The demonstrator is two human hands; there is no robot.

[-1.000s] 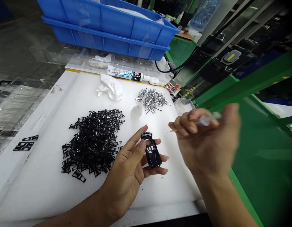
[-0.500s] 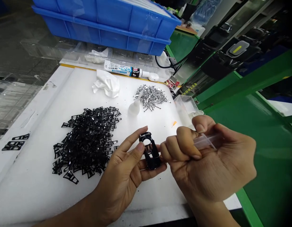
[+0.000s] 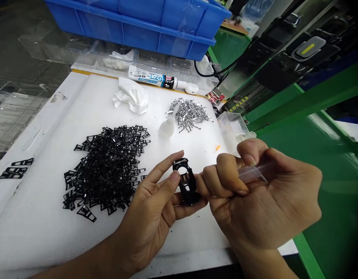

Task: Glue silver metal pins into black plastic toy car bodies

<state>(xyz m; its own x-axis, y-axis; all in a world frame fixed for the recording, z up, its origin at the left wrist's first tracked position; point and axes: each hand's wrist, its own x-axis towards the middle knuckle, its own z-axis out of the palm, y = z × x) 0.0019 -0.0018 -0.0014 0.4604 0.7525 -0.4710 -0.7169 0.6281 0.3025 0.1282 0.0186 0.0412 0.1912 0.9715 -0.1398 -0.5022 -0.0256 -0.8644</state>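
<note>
My left hand (image 3: 158, 205) pinches a glossy black part (image 3: 190, 190) with a round opening near its top, held up above the white work surface. Close against its right side, my right hand (image 3: 260, 197) is curled round a clear plastic tube-like tool (image 3: 252, 173), much of it covered by the fingers. Right fingertips meet the black part's edge, and whatever tip the tool has is hidden there. To the left lies a large heap of small black frames (image 3: 106, 166). Beyond the hands stands a translucent squeeze bulb (image 3: 167, 128) with a thin spout, beside a pile of small silvery pins (image 3: 190, 114).
Blue bins (image 3: 132, 27) stand at the back, behind a glue tube (image 3: 152, 76) and a crumpled tissue (image 3: 131, 95). A clear box (image 3: 232, 126) and an orange tip (image 3: 217, 148) are at right. Several loose black frames (image 3: 16, 168) lie far left. Green metal framing (image 3: 326, 166) borders the right.
The camera view has shifted slightly, so the scene sits a little differently. Both hands keep the same grip on the black part and the clear tool.
</note>
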